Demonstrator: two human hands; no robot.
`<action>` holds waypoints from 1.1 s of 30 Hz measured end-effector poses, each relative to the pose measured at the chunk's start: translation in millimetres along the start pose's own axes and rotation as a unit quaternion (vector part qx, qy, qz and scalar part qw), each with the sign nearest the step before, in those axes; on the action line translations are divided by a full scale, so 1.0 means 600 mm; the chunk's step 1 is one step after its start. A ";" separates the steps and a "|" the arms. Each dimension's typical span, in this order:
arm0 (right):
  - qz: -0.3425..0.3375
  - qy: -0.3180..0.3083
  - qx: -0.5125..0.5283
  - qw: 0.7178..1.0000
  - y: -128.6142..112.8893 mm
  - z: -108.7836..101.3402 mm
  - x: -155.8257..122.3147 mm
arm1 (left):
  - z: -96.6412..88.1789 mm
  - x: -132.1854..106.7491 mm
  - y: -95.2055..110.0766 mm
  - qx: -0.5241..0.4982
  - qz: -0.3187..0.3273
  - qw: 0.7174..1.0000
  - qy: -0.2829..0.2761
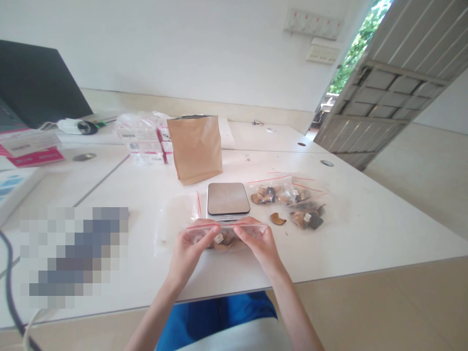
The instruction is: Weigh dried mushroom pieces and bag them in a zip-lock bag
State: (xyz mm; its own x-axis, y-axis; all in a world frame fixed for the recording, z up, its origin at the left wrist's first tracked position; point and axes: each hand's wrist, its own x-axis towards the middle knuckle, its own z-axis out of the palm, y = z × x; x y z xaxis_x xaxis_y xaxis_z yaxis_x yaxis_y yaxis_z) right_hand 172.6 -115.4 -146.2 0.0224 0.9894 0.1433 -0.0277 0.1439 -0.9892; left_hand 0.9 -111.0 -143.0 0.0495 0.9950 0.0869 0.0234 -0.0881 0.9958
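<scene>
A clear zip bag [228, 243] with a red seal line lies at the table's front, brown dried slices and a small white packet inside it. My left hand [193, 246] grips the bag's top edge on the left, thumb along the seal. My right hand [260, 243] pinches the same edge on the right, its thumb close to the other. Just beyond the bag sits a small digital scale [228, 198] with nothing on its plate. To the right are several filled zip bags [307, 218], and a loose brown slice [278, 219] lies beside them.
A brown paper bag [197, 148] stands open behind the scale. Flat clear bags [178, 219] lie to its front left. Pink-and-white boxes [146, 141], a dark monitor [40, 83] and a cable [10, 282] are on the left. A metal door [387, 83] is at the right.
</scene>
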 end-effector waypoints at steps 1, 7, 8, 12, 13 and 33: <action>-0.006 0.013 -0.002 1.000 0.000 0.002 -0.001 | -0.001 0.000 0.002 0.013 0.013 1.000 0.005; -0.038 0.051 -0.021 0.998 0.000 0.010 -0.007 | -0.004 0.000 0.008 0.061 0.063 0.996 0.024; -0.040 0.050 -0.022 0.998 0.000 0.010 -0.007 | -0.003 0.000 0.008 0.056 0.058 0.996 0.024; -0.038 0.045 -0.016 0.998 -0.004 0.009 -0.005 | -0.003 -0.001 0.005 0.013 0.023 1.000 -0.011; -0.034 0.041 -0.016 0.998 -0.006 0.008 -0.005 | -0.003 0.000 0.006 0.004 0.017 1.000 -0.023; -0.025 0.028 0.007 0.999 -0.013 0.032 0.000 | 0.013 -0.005 0.012 0.004 0.020 0.999 0.028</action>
State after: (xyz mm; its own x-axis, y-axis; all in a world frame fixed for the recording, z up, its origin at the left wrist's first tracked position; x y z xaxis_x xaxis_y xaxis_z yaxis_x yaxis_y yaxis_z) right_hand 153.9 -116.0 -137.7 0.0808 0.9783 0.1908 -0.0382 0.1943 -0.9802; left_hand 8.5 -114.8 -136.1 -0.0059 0.9917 0.1286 0.0314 -0.1283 0.9912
